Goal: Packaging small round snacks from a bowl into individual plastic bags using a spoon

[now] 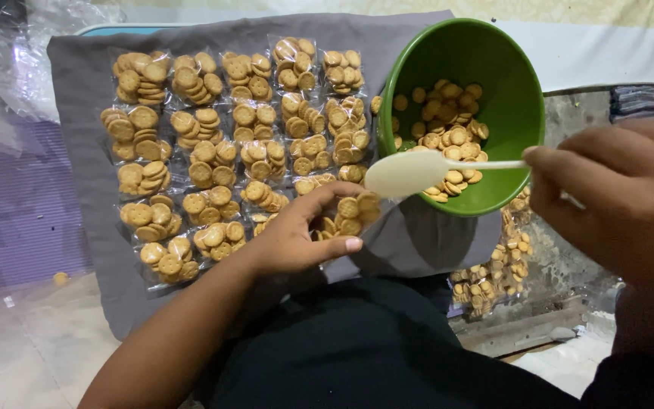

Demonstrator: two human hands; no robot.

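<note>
Cracker packet (351, 214) sits in the left hand (297, 235), grip clenched around it, just above the grey cloth (85, 136). Rows of filled packets (213, 129) lie beyond that grip. Right hand (615, 197) pinches a white spoon (418, 171), its bowl just beside the packet. Green bowl (509, 113) of crackers tilts behind the spoon.

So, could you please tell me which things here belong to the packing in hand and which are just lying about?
In use:
left hand on a cracker packet
right hand holding the white spoon
green bowl of crackers
filled packets
grey cloth

Lying about:
clear plastic sheeting
stray cracker
</note>
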